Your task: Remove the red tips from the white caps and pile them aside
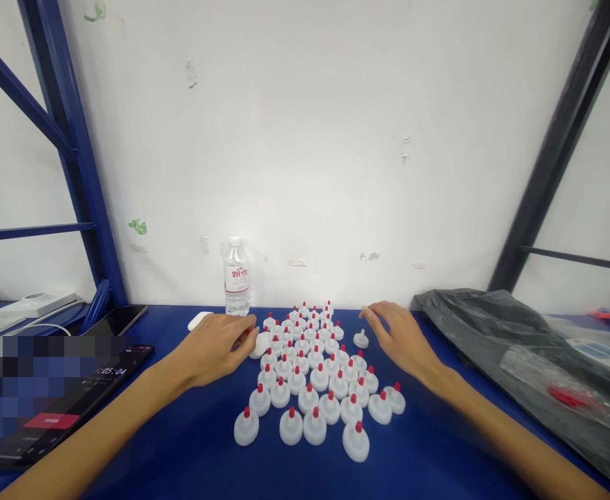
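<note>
Many white plastic screw caps with nozzles [319, 377], most tipped in red, stand grouped on the blue table [190, 444]. My left hand [224, 347] is at the group's left edge, fingers curled and closed on a tilted white cap [260, 346] that shows no red tip. Part of that cap is hidden by the fingers. On the right, my right hand [401, 339] reaches over the table with its fingers stretched out and nothing clearly visible in them. Just left of it, a white cap with a bare nozzle [360, 339] stands apart from the red-tipped ones.
A water bottle [237, 278] stands by the white wall. Left of my left hand lie a white object [199, 320], a dark phone [117, 321] and a larger lit screen [65, 410]. Dark plastic sheeting [466, 326] with a clear bag [560, 389] covers the right side.
</note>
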`<state>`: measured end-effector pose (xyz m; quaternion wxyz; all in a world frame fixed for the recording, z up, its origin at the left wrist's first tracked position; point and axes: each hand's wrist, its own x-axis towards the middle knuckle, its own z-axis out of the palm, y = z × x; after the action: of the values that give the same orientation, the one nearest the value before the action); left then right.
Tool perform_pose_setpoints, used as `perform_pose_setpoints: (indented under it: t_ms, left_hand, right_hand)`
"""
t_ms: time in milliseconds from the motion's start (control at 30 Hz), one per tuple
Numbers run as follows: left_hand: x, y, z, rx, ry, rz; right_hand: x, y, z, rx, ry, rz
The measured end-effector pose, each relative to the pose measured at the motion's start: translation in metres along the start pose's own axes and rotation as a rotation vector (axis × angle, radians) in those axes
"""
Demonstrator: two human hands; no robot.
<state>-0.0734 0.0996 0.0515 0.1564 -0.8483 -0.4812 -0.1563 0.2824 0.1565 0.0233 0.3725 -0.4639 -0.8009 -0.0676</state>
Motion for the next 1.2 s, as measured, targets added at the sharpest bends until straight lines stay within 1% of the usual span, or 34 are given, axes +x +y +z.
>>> perform_pose_setpoints:
  t_ms: [67,133,200,233,300,367,400,467,533,600,667,733,800,833,900,967,1000,1033,1067,1100,1133,1200]
  left_hand:
    - [0.000,0.006,0.000,-0.029,0.161,0.070]
    - [-0.001,0.015,0.002,-0.050,0.321,0.173]
    - [-0.002,0.026,0.006,-0.054,0.442,0.282]
    - [-0.002,0.032,0.008,-0.054,0.481,0.328]
    - [-0.004,0.044,0.010,-0.061,0.531,0.390]
    - [-0.007,0.055,0.011,-0.092,0.555,0.440]
    - [-0.008,0.060,0.012,-0.114,0.561,0.463]
    - [-0.011,0.069,0.011,-0.159,0.559,0.500]
    - [-0.012,0.075,0.009,-0.179,0.546,0.503]
    - [-0.012,0.078,0.006,-0.140,0.506,0.491]
    - [-0.012,0.080,0.004,-0.078,0.432,0.498]
    - [-0.011,0.083,0.003,-0.075,0.354,0.502]
    - [-0.010,0.085,0.002,-0.176,0.298,0.456]
    - [-0.010,0.084,0.002,-0.253,0.285,0.399]
    - [-0.009,0.079,-0.001,-0.423,0.269,0.215]
    - [-0.007,0.064,-0.005,-0.541,0.262,-0.014]
    - [-0.006,0.054,-0.007,-0.538,0.275,-0.101]
    - [-0.004,0.042,-0.009,-0.481,0.275,-0.155]
    - [-0.002,0.030,-0.011,-0.372,0.278,-0.200]
    - [0.000,0.019,-0.011,-0.255,0.265,-0.248]
    - [0.002,0.008,-0.010,-0.172,0.228,-0.299]
    - [0.005,-0.007,-0.005,-0.109,0.136,-0.331]
  right_hand:
    - [-0.001,-0.014,-0.008,-0.004,0.071,-0.098]
    - [-0.005,-0.031,-0.015,0.003,0.097,-0.218]
    - [-0.012,-0.049,-0.020,0.016,0.061,-0.366]
    - [-0.016,-0.059,-0.020,0.022,0.024,-0.429]
    - [-0.024,-0.075,-0.019,0.037,-0.060,-0.498]
    - [-0.031,-0.088,-0.017,0.077,-0.118,-0.529]
    - [-0.033,-0.092,-0.015,0.110,-0.124,-0.540]
    - [-0.036,-0.096,-0.013,0.182,-0.092,-0.562]
    - [-0.036,-0.098,-0.013,0.232,-0.036,-0.583]
    - [-0.035,-0.098,-0.014,0.247,0.006,-0.597]
    - [-0.034,-0.100,-0.014,0.241,0.024,-0.606]
    - [-0.032,-0.102,-0.015,0.229,0.026,-0.612]
    - [-0.030,-0.101,-0.015,0.206,0.041,-0.628]
    - [-0.027,-0.097,-0.016,0.185,0.060,-0.639]
    - [-0.022,-0.084,-0.018,0.120,0.120,-0.647]
    - [-0.014,-0.062,-0.021,0.040,0.182,-0.580]
    - [-0.010,-0.048,-0.023,0.008,0.210,-0.502]
    - [-0.006,-0.035,-0.024,-0.012,0.243,-0.413]
    - [-0.002,-0.022,-0.024,-0.031,0.272,-0.311]
    - [0.001,-0.010,-0.024,-0.043,0.268,-0.221]
    - [0.003,0.000,-0.023,-0.049,0.246,-0.140]
    - [0.006,0.016,-0.020,-0.067,0.194,-0.029]
